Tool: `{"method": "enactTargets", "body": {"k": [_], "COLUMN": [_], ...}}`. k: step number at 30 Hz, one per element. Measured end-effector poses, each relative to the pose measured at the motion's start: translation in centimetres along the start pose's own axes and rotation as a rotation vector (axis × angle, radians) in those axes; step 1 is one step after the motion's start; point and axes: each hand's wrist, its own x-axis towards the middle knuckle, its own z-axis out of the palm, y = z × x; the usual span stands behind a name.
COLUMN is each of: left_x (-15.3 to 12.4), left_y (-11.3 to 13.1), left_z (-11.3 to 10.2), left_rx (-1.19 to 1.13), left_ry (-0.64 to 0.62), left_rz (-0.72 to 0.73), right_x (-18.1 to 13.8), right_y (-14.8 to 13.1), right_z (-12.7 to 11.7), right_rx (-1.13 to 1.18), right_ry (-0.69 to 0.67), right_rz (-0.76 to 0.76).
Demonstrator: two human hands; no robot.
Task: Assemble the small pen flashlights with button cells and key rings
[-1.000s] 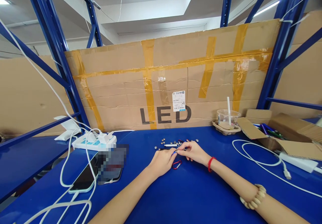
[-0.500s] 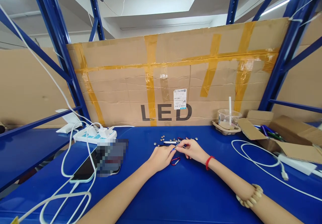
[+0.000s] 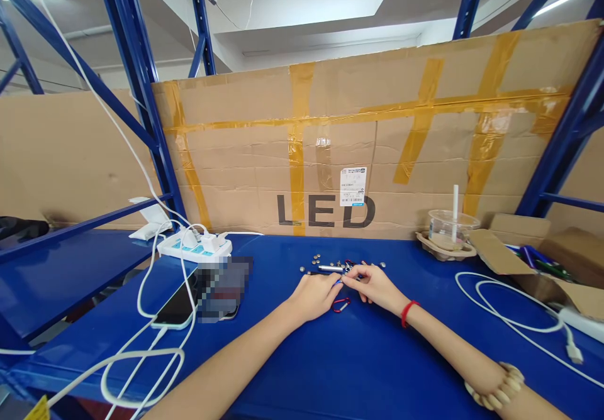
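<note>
My left hand (image 3: 313, 297) and my right hand (image 3: 375, 285) meet over the blue table, fingertips pinched together. Between them shows a sliver of a small blue piece (image 3: 338, 281), mostly covered by the fingers, so its kind is unclear. Just below the fingertips lies a red carabiner (image 3: 341, 305). Behind the hands rests a silver metal tube (image 3: 330, 269), with a dark slim item partly hidden by the left hand. Several small silver button-like discs (image 3: 316, 258) are scattered around the tube.
At left are a phone (image 3: 178, 307), a white power strip (image 3: 194, 247) and looping white cables. A plastic cup (image 3: 446, 231) in a carton holder stands back right, beside an open cardboard box (image 3: 500, 259) with pens. A large cardboard sheet (image 3: 245, 156) closes the back.
The view has turned slightly left, so everything sits further right in the picture. Both hands keep the same pinch on the small blue piece.
</note>
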Motion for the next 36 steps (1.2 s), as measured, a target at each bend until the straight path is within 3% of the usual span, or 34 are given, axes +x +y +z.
{"method": "enactTargets", "body": {"k": [36], "left_x": [0.4], "left_y": [-0.3], "left_z": [0.4], "left_rx": [-0.008], "left_ry": [-0.043], "left_rz": [-0.033], "right_x": [-0.2], "right_y": [-0.6], "right_z": [-0.1], "right_rx": [0.015], "right_ry": [0.028], "right_rz": [-0.102]}}
